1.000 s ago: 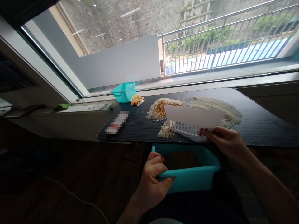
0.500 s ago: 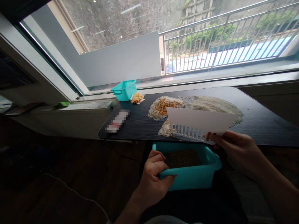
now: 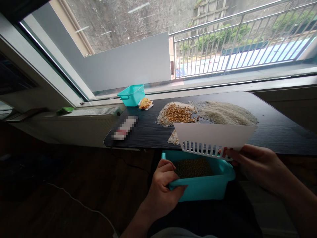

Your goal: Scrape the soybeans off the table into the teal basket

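My left hand (image 3: 164,185) is closed on the left rim of a turquoise plastic bin (image 3: 203,191), which sits below the table's front edge with many small round beans (image 3: 194,167) inside. In my right hand (image 3: 257,162) is a white slotted plastic plate (image 3: 214,134), pinched at its lower right corner. The plate is tilted above the bin's far side and the table edge. Behind it lie a pile of yellow beans mixed with white grains (image 3: 177,112) and a wider heap of rice-like white grains (image 3: 228,114). The plate partly hides a small patch of grains (image 3: 173,138).
On the dark table (image 3: 146,132), a second turquoise bin (image 3: 132,96) stands at the back left beside a crumpled yellow item (image 3: 145,103). A blurred-out flat object (image 3: 125,128) lies near the left edge. A window runs behind; a white cable (image 3: 81,205) crosses the floor.
My right hand has drawn the slotted plate slightly down and toward me, uncovering more of the yellow beans and white grains behind it. My left hand and the bin have stayed put.
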`<state>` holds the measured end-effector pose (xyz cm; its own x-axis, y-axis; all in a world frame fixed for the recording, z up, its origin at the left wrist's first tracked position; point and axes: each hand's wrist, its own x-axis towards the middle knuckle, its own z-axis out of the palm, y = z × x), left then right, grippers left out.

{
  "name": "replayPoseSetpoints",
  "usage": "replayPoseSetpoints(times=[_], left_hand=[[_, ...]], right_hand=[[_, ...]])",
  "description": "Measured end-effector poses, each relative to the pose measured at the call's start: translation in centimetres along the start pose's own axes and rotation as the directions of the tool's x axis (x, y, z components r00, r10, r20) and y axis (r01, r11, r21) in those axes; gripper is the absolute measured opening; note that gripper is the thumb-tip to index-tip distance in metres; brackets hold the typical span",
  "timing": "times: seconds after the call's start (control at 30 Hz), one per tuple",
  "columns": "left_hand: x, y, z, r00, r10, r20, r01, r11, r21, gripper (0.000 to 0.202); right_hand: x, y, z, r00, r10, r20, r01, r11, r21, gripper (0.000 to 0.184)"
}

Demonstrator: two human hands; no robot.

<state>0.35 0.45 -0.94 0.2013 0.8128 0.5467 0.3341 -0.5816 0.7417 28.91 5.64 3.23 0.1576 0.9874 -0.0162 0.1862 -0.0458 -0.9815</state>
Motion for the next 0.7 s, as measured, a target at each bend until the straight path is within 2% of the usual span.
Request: replayPoseSetpoints(times=[0.13, 0.23, 0.43, 0.57, 0.7], left_hand=[[0.0, -0.1, 0.0, 1.000, 0.010, -0.006, -0.010, 1.000, -0.003, 0.033], [0.0, 0.0, 0.0, 1.000, 0.013, 0.001, -0.013, 1.000, -0.003, 0.033], [0.1, 0.2, -0.1, 1.000, 0.005, 0.001, -0.005, 1.000, 0.006, 0.033], [0.1, 0.2, -0.1, 1.000, 0.008, 0.004, -0.008, 1.000, 0.006, 0.032], [0.1, 0.2, -0.1, 1.000, 0.014, -0.005, -0.014, 1.000, 0.005, 0.034]], right_hand=[[0.4, -0.8, 0.6, 0.997, -0.040, -0.065, 0.041, 0.999, 0.018, 0.063], [0.7, -1.2, 1.1, 0.998, -0.044, -0.046, 0.043, 0.999, -0.018, 0.064], [0.8, -0.8, 0.9, 0.991, -0.090, -0.101, 0.082, 0.993, -0.083, 0.065], [1.4, -0.5, 1.0, 0.986, -0.147, -0.077, 0.138, 0.985, -0.103, 0.063], [1.6, -0.9, 1.2, 0.989, -0.144, -0.041, 0.139, 0.986, -0.094, 0.062]])
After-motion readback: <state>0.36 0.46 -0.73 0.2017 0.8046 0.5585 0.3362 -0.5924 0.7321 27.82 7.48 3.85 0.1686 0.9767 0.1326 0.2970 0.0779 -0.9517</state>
